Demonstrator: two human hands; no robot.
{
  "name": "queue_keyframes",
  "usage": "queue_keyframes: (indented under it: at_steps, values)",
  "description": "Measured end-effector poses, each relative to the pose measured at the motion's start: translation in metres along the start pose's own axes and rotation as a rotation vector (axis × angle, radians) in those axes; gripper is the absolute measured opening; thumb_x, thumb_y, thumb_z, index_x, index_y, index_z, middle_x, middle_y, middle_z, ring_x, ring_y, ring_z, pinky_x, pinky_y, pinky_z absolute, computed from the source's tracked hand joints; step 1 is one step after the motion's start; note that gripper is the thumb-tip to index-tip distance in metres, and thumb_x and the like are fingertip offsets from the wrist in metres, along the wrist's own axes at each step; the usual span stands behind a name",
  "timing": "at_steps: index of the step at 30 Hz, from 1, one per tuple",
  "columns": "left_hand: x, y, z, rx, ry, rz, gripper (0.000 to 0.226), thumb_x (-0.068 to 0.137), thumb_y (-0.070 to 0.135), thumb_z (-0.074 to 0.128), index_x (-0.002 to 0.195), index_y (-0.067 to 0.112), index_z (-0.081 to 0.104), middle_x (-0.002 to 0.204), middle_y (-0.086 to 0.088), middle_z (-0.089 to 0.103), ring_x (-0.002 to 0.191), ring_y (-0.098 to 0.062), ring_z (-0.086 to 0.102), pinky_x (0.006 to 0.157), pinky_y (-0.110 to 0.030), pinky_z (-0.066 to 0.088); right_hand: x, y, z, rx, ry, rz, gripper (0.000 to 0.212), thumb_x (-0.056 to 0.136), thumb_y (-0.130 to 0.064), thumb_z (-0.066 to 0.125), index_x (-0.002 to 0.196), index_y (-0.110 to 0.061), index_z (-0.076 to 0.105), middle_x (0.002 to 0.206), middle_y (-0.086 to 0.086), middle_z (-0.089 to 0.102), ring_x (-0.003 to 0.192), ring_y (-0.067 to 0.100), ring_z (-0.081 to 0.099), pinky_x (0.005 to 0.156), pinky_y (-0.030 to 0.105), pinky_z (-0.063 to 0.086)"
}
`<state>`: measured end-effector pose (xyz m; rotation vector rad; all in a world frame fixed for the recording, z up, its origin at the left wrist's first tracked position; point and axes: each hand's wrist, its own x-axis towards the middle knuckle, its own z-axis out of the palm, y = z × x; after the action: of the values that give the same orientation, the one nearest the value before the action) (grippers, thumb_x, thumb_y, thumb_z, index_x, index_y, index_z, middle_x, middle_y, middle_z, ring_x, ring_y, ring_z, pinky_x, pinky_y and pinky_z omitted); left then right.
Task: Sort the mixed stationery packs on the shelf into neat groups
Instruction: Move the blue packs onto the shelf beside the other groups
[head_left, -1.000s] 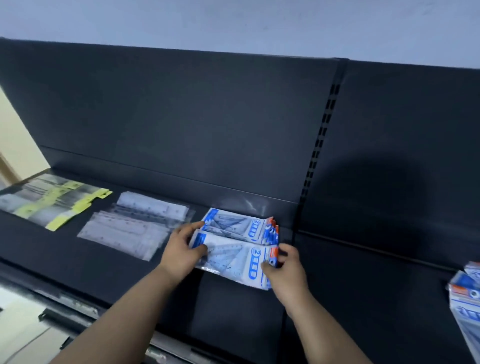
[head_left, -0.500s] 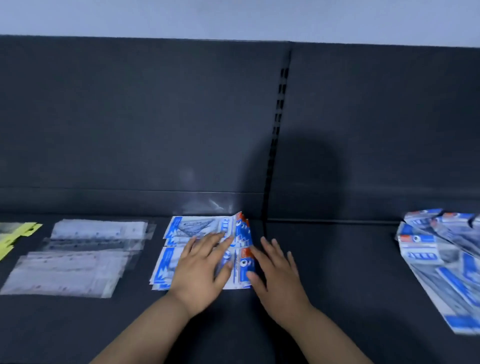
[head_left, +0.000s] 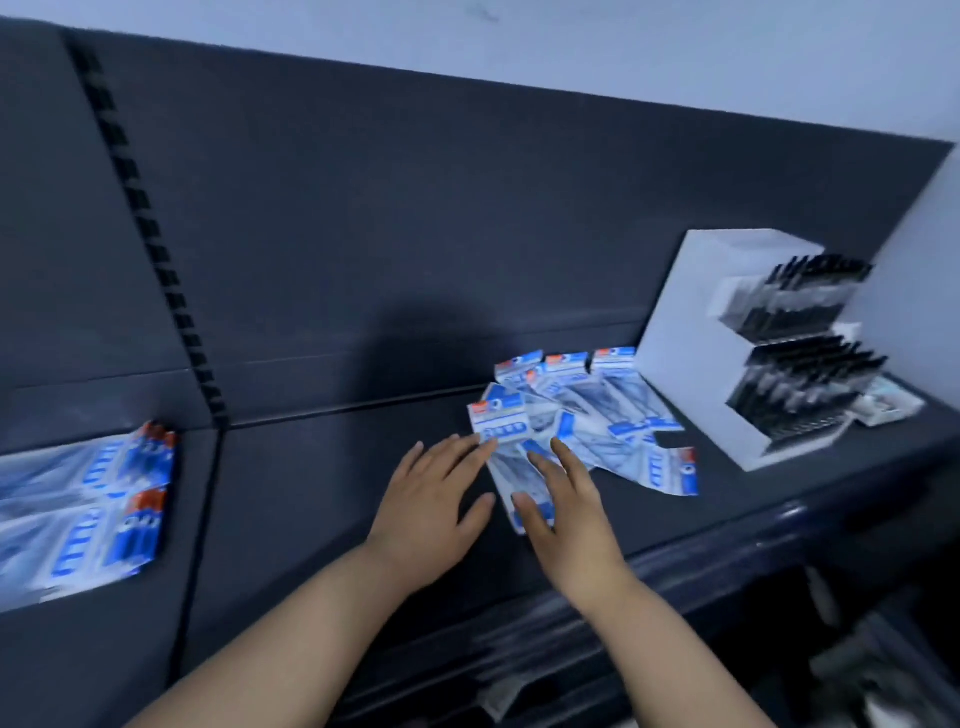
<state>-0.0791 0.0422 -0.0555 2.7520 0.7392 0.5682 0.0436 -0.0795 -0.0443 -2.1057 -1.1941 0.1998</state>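
A loose fan of blue-and-white stationery packs (head_left: 618, 410) lies toward the right end of the shelf (head_left: 322, 467), just beside a white pen display stand (head_left: 685, 332). The left hand (head_left: 431, 504), fingers straight, touches the nearest pack's edge. The right hand (head_left: 563, 512) rests flat on it. A squared group of matching packs (head_left: 98, 519) sits at the left edge.

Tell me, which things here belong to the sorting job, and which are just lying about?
Part of the job:
- scattered blue packs
- neat blue stack, far left
- left hand, fingertips at the scattered packs
- right hand, flat on them

Just lying about:
- white pen stand
- small pack beside the stand
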Motion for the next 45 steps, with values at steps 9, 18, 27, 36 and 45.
queue_keyframes:
  at_steps: [9,18,27,36,45]
  values:
    - [0.065,0.111,0.077,0.061,-0.223,-0.368,0.057,0.097,0.048,0.028,0.149,0.033,0.01,0.157,-0.008,0.01,0.144,-0.027,0.011,0.116,-0.037,0.017,0.016,0.145,-0.117,-0.153,-0.056,0.172,0.054,0.09,-0.026,0.061,0.138,-0.008,0.044,0.149,0.011,0.033,0.14,0.021,0.028,0.111,0.021,0.018]
    - [0.086,0.076,0.065,-0.053,-0.245,-0.738,0.083,0.083,0.048,0.061,0.148,0.032,0.011,0.155,-0.011,0.013,0.142,-0.032,0.014,0.113,-0.037,0.022,0.085,0.169,-0.109,0.25,-0.058,0.562,0.06,0.084,-0.025,0.069,0.131,0.001,0.045,0.126,0.013,0.057,0.115,0.028,0.055,0.095,0.032,0.043]
    - [0.107,0.03,0.041,-0.372,-0.314,-0.914,0.107,0.061,0.015,0.083,0.146,0.023,0.018,0.128,0.001,0.053,0.11,-0.02,0.056,0.092,-0.03,0.047,0.116,0.162,-0.1,0.328,-0.267,0.394,0.008,0.078,-0.001,0.061,0.076,-0.009,0.062,0.071,0.002,0.061,0.062,0.013,0.055,0.054,0.02,0.042]
    - [0.106,0.045,-0.002,-0.961,0.217,-0.737,0.048,0.066,0.011,0.077,0.111,0.011,0.059,0.102,-0.008,0.069,0.085,-0.021,0.065,0.068,-0.023,0.051,0.145,0.172,-0.095,0.397,-0.42,0.187,0.024,0.082,0.002,0.049,0.073,-0.019,0.057,0.063,-0.002,0.051,0.051,0.01,0.041,0.048,0.021,0.034]
    - [0.116,0.089,0.053,-0.109,-0.319,-0.476,0.028,0.083,0.034,0.065,0.111,0.034,0.06,0.115,0.015,0.036,0.116,-0.006,0.034,0.104,-0.021,0.028,0.15,0.176,-0.085,1.006,-0.536,0.421,0.048,0.08,-0.041,0.068,0.117,-0.011,0.061,0.118,0.008,0.067,0.109,0.023,0.062,0.105,0.045,0.041]
